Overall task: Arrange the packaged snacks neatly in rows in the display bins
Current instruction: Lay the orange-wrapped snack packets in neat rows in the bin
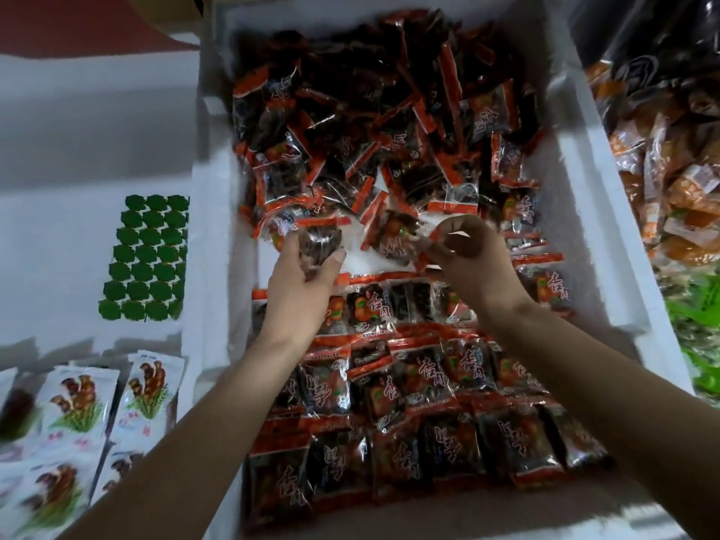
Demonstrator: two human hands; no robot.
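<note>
The task looked half done: packet rows (409, 376) filled the foam bin (584, 196) at 6 o'clock, a loose heap (370, 111) lay at 12 o'clock, the left hand (302, 290) gripped one packet (317, 243), and the right hand (473, 267) pinched another packet (393, 237).

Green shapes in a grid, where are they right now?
In the head view, the green shapes sit on the left, just outside the bin's left wall, farther from the person than the white packets.

Red-dark snack pkts (471, 368) read "杏肉", white script
</note>
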